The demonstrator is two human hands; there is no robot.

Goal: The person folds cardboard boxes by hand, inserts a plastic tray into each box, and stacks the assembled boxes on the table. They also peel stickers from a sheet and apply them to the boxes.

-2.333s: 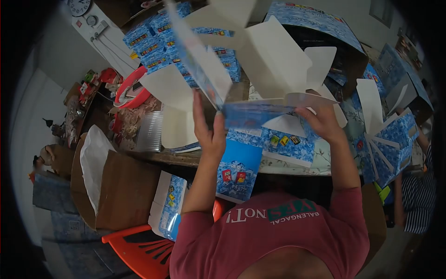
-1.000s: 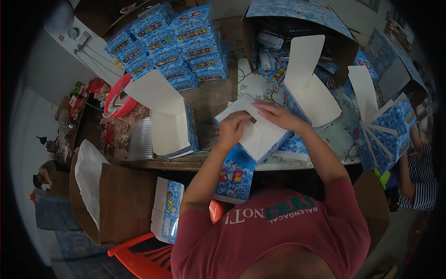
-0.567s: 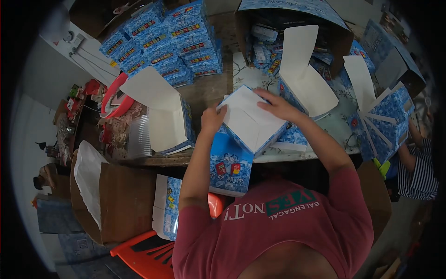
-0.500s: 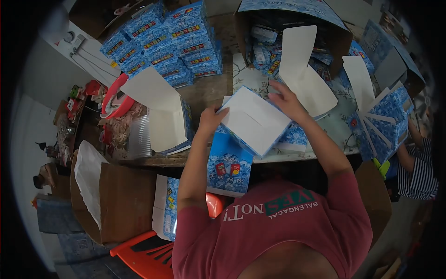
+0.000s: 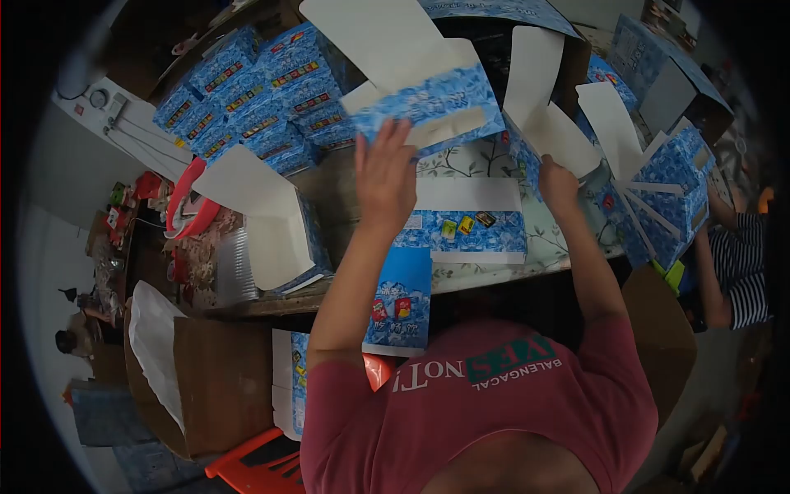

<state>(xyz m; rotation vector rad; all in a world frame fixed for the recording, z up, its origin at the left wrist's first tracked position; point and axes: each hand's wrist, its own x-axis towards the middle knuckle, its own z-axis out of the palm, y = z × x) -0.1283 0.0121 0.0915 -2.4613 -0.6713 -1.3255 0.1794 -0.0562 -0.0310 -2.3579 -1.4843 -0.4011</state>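
One folded box, raised above the bench, leans on the left hand, its grip spread. The right hand is at the bench's open box, grip unclear. Likely mid-transfer; placing it needs a firmer hold.

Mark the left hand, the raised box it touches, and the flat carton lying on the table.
left hand (image 5: 383, 177), head view, on the back of the hand.
raised box (image 5: 444, 95), head view, on its blue printed side.
flat carton (image 5: 494, 235), head view, on its blue printed panel.
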